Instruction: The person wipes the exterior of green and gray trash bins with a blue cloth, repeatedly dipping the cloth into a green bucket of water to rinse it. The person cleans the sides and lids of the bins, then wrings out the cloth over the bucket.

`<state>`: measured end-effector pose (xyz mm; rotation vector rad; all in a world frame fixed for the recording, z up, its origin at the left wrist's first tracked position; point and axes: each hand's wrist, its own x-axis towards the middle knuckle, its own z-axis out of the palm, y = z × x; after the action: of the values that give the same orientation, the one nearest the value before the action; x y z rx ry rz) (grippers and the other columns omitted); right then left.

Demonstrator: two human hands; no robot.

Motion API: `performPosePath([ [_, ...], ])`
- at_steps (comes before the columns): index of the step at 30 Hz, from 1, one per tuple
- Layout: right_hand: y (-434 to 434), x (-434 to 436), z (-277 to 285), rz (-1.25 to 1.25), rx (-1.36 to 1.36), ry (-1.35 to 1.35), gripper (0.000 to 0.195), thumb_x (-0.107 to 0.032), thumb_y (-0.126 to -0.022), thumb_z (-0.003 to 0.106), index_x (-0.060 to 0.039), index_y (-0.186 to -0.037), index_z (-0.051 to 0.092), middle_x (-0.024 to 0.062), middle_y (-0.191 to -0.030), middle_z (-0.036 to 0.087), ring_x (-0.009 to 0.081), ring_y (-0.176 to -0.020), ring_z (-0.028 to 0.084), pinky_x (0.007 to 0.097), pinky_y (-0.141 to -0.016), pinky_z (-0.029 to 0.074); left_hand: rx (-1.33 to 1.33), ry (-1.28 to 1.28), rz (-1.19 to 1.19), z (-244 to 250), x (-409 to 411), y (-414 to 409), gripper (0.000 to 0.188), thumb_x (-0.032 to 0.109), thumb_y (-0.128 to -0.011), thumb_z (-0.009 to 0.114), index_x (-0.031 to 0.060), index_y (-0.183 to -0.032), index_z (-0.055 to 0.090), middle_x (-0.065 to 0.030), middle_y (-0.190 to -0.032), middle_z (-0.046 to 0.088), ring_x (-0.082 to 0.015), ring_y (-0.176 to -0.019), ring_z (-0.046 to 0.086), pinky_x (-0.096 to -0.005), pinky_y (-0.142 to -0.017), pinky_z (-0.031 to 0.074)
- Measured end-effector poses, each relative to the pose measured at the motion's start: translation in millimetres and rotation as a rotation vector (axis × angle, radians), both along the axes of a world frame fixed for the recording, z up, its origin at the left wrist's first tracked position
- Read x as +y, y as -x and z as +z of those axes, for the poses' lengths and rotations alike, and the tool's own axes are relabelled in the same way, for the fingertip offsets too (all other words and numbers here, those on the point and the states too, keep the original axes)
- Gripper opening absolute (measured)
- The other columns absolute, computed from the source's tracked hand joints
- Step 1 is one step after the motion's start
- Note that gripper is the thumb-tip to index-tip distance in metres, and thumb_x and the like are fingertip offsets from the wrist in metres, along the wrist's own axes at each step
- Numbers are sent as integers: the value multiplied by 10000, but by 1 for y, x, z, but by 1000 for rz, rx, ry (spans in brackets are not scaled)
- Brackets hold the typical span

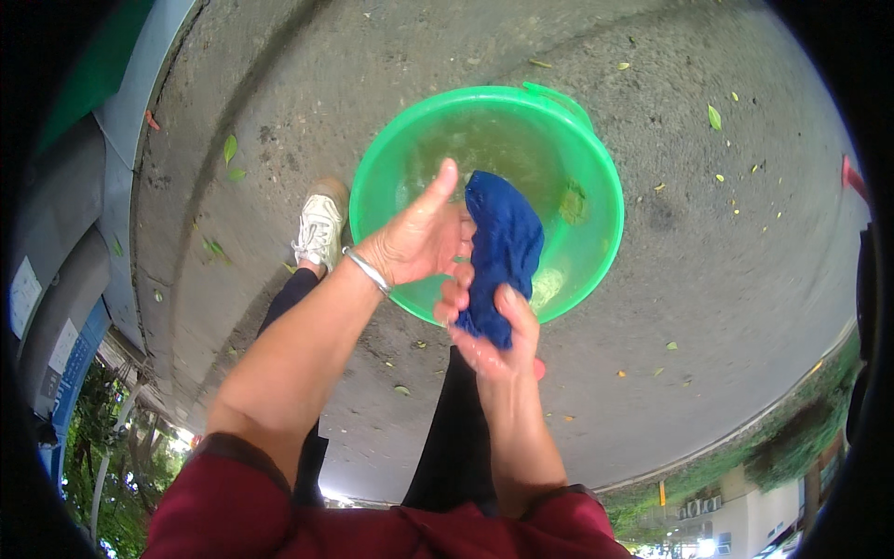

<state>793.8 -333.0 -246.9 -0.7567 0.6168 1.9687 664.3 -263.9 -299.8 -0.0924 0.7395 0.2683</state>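
A wet, dark blue cloth [504,244] is bunched lengthwise over the bucket, gripped at its lower end by my right hand [499,342]. Its thumb lies across the front of the cloth and the fingers curl round the left side. Just left of the cloth is my left hand [426,241], with the thumb raised and apart. The left fingertips reach the cloth's edge; whether they touch it is hard to tell. Beneath both hands stands a green plastic bucket [611,209] holding murky water [454,143]. A silver bangle [367,271] circles my left wrist.
The bucket rests on grey pavement [698,244] scattered with leaves. My white shoe [320,227] is close to its left side. The bucket's handle [559,100] lies at the far rim. Grey and green bins [63,189] line the left edge.
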Motion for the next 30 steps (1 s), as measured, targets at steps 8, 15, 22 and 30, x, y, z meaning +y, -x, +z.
performPosePath([
  [8, 9, -10, 14, -77, 266, 16, 540, -241, -735, 685, -69, -1161, 402, 49, -886, 435, 144, -732, 408, 228, -525, 363, -175, -175, 159, 3, 19, -20, 375, 327, -742, 650, 13, -926, 563, -134, -866, 594, -229, -767, 607, -361, -692, 525],
  [15, 13, 5, -31, 684, -628, 55, 242, -86, -713, 658, -13, -898, 520, 39, -704, 515, 120, -575, 499, 259, -468, 400, 501, -350, -292, -29, 18, -26, 195, 132, -665, 684, 32, -803, 589, -35, -731, 581, -105, -622, 546, -254, -562, 453],
  [22, 22, -23, -94, 1215, -1565, -421, 468, -173, -681, 695, 34, -1010, 436, 153, -745, 594, 222, -618, 564, 354, -588, 468, 1252, -678, -538, -53, -7, -44, 261, 161, -696, 591, 4, -901, 559, -188, -825, 602, -304, -796, 594, -375, -737, 459],
  [30, -14, -6, -37, 552, -598, -87, 386, -188, -777, 633, -34, -1072, 437, 68, -751, 538, 142, -573, 494, 250, -461, 395, 381, -325, -122, -16, 14, -16, 553, 398, -813, 601, 54, -1218, 450, -67, -1111, 518, -173, -1019, 492, -307, -863, 407],
])
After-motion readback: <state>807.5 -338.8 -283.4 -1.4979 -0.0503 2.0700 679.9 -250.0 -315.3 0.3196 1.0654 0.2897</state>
